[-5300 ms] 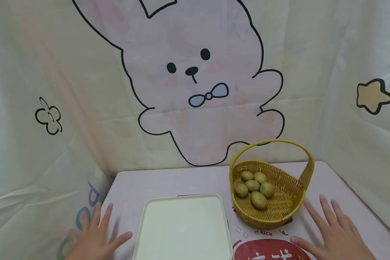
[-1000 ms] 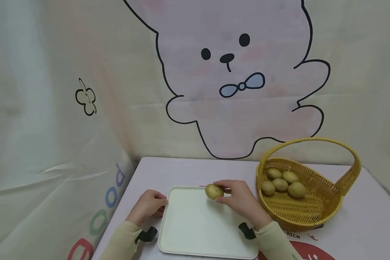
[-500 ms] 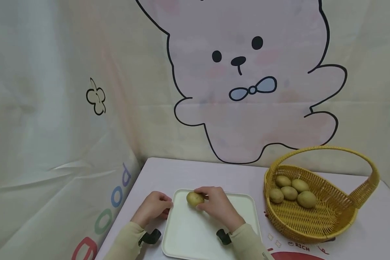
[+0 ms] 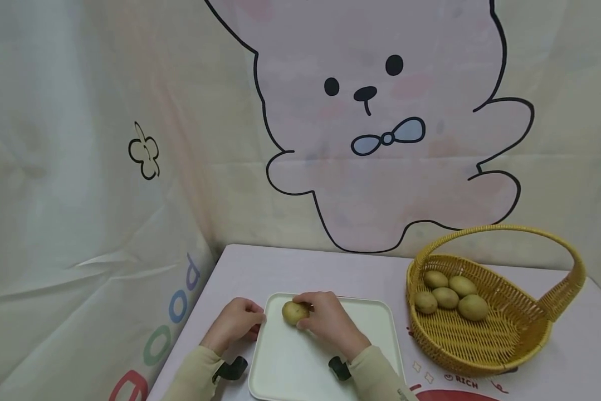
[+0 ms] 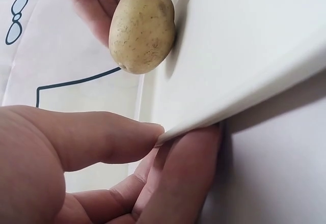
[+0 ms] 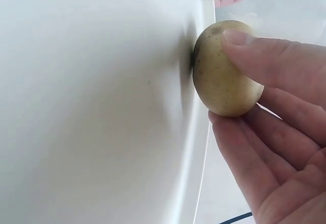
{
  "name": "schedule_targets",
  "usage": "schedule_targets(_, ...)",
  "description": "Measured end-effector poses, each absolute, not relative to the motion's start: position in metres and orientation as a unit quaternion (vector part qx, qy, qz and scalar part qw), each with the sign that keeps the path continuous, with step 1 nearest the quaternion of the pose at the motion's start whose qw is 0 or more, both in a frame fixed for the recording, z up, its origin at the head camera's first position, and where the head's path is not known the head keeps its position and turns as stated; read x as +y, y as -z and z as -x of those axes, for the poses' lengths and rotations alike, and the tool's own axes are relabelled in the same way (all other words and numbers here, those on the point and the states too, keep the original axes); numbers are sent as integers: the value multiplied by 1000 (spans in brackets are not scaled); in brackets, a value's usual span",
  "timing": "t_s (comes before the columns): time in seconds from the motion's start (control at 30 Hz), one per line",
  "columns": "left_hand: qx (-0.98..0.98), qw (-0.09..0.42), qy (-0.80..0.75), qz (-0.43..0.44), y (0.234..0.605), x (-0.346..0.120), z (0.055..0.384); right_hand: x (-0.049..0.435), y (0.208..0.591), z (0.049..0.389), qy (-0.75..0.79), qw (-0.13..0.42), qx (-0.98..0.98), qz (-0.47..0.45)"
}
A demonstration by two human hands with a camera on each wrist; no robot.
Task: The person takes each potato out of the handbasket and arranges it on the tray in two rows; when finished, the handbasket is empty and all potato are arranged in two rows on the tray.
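A potato (image 4: 293, 313) is held between the thumb and fingers of my right hand (image 4: 330, 323), close over the far left part of a white tray (image 4: 300, 367). In the right wrist view the same potato (image 6: 219, 76) shows a dark shadow beside it on the tray surface. My left hand (image 4: 235, 324) pinches the tray's left rim, thumb on top and fingers underneath, as the left wrist view shows at the rim (image 5: 204, 124).
A yellow woven basket (image 4: 480, 345) with a tall handle stands right of the tray, several potatoes (image 4: 447, 298) inside it. Cloth with a printed cartoon animal (image 4: 370, 195) hangs behind the white table (image 4: 270, 262). Another cloth wall (image 4: 104, 267) borders the left side.
My right hand has carried the potato leftward across the tray and lowered it towards the surface. My left hand keeps its pinch on the rim. Five seconds ago both hands were spread and held nothing.
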State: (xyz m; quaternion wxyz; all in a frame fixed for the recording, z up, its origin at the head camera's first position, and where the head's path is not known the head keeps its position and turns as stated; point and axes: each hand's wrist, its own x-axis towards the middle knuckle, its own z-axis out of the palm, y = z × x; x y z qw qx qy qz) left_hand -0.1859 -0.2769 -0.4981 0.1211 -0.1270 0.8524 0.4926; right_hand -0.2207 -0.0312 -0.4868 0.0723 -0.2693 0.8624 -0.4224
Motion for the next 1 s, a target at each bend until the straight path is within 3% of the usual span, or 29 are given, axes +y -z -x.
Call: schedule_targets(1.0,857,119,-485,129,502,-275,190,-33,491,222,454,112,849,245)
